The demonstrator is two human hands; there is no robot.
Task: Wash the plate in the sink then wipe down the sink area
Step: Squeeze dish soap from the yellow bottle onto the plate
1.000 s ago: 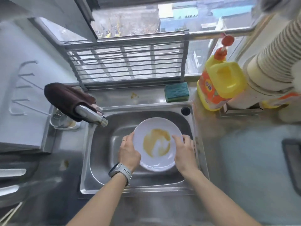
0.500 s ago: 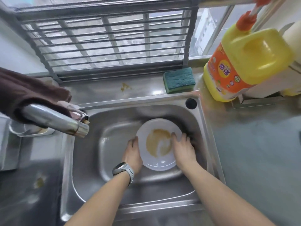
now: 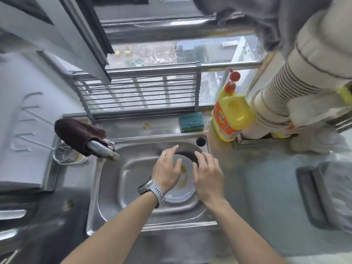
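Your white plate [image 3: 178, 196] lies flat on the floor of the steel sink [image 3: 106, 187], toward the sink's right side, with brown sauce smeared across its middle. Both of your hands are above it and hold nothing. Your left hand [image 3: 166, 172], with a ring on one finger and a grey watch [image 3: 151, 189] at the wrist, covers the plate's left part with its fingers straight and spread, pointing toward the sink's back wall. Your right hand [image 3: 206, 176] covers the plate's right edge, fingers likewise loose and fanned; whether either hand actually touches the plate cannot be told. At the sink's back left corner the faucet [image 3: 102, 150] reaches out over the basin, with a dark brown cloth [image 3: 76, 134] draped over it. On the tabletop ledge behind the sink, a green sponge [image 3: 191, 121] rests just past the back rim, and a small brownish stain [image 3: 147, 126] marks the ledge to the sponge's left. Beyond the sink's back right corner stands a yellow detergent bottle [image 3: 231, 115] with an orange pump. A round black plug hole [image 3: 200, 141] shows in the sink's back right corner.
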